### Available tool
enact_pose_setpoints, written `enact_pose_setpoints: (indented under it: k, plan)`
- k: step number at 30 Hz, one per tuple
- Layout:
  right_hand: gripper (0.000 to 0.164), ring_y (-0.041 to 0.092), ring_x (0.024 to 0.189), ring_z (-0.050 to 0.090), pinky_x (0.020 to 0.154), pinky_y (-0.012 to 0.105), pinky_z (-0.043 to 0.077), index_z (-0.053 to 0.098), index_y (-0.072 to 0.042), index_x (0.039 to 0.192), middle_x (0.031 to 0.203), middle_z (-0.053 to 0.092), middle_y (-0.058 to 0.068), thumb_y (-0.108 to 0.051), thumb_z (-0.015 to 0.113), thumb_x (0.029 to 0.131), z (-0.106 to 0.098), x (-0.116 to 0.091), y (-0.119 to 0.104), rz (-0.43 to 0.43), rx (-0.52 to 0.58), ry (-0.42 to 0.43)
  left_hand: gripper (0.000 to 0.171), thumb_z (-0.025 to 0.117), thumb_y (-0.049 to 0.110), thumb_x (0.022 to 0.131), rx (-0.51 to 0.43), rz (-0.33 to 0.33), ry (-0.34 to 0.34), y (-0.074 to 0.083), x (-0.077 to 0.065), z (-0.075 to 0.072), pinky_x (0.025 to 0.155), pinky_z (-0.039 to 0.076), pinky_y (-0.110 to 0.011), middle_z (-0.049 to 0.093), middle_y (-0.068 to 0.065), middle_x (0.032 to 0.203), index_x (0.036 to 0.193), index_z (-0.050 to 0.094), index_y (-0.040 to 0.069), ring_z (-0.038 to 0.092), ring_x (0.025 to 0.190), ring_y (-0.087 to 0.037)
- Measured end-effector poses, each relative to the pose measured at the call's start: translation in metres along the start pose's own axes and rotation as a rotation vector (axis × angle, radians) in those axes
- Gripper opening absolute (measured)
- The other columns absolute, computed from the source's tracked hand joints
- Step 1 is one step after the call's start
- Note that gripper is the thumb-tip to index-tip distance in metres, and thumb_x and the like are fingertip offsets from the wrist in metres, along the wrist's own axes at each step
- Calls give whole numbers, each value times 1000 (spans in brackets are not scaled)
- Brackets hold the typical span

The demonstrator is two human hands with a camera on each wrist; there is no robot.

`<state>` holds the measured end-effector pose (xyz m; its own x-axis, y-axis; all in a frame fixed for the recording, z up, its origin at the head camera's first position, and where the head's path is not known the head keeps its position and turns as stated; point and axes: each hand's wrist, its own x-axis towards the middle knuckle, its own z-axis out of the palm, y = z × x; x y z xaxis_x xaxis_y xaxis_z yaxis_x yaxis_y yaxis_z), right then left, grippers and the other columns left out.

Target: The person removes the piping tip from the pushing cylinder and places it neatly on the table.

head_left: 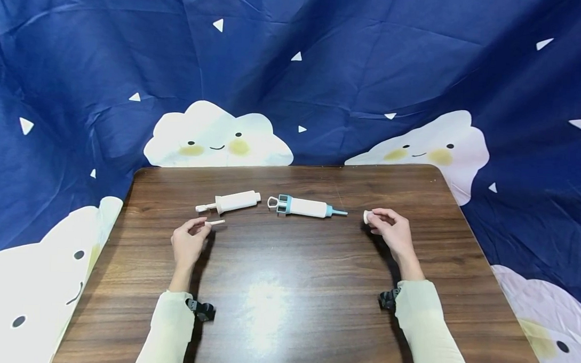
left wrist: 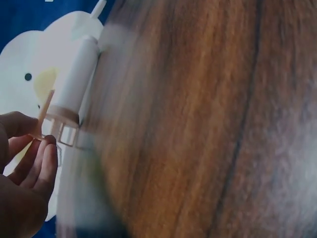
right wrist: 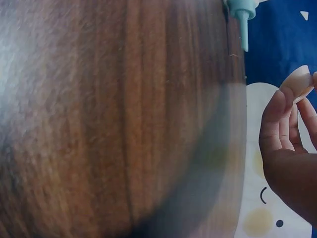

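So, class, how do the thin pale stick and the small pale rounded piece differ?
Shape: the thin pale stick is long and narrow; the small pale rounded piece is short and broad. Holder: the left hand pinches the stick; the right hand pinches the rounded piece. Both are pale and held at the fingertips.

A curtained-off spot, room type unclear: blue cloth with smiling clouds fills the upper frame behind a brown wooden bench.
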<state>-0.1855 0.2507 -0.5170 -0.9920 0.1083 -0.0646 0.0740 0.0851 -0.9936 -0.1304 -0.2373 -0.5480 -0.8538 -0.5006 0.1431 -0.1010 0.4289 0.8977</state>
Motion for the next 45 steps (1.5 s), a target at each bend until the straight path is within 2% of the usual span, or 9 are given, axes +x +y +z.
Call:
enact_pose_setpoints:
  k: [8,13,18,24,29,37,41,45]
  plan:
    - [32,8,68,67,62,23,58,64,10,112,78,68,-10,-10,76,91,-6,3,7,66,-100,94,21,80,13,86,97,-44,-1,-9,3,-2,76,45,-22,77,-14,92,105,79,5,58,70,9]
    - [32,4,65,64,60,23,57,65,9,110,73,65,-12,-12,77,90,-8,4,11,82,-182,131,21,80,14,85,114,-48,-11,-13,4,-2,76,45,-21,77,-13,92,104,79,5,59,70,8]
    - [34,5,64,62,58,24,56,66,9,109,74,64,-11,-14,79,88,-9,4,14,94,-255,137,21,80,12,84,111,-51,-26,-19,5,-1,75,44,-17,77,-13,91,103,79,3,56,67,12]
    - [34,6,63,62,56,22,55,66,8,109,74,63,-11,-14,79,87,-8,4,16,125,-272,137,22,80,13,84,113,-59,-34,-22,6,-1,75,43,-19,76,-13,90,104,78,3,53,63,16]
    - [35,3,61,61,54,21,54,65,8,110,76,64,-9,-13,80,86,-8,4,18,131,-292,134,22,80,15,84,129,-69,-50,-23,8,-1,72,43,-16,77,-11,90,104,79,5,56,65,12]
    - [32,6,53,60,52,20,52,69,4,109,86,70,2,-12,80,84,-10,4,22,120,-439,132,23,81,17,84,141,-85,-100,-26,11,-2,78,46,-26,77,-8,89,103,79,6,61,70,3]
    - [32,7,56,61,56,21,52,70,2,110,88,69,3,-15,80,85,-11,3,22,128,-469,133,22,81,17,84,120,-94,-114,-26,12,-3,79,45,-26,77,-9,89,103,79,7,61,71,0]
    - [34,8,71,56,69,24,45,71,-2,110,87,61,-2,-21,81,85,-10,3,20,122,-497,162,24,81,14,84,68,-94,-112,-24,11,-4,76,45,-20,76,-12,90,105,78,3,61,69,3]
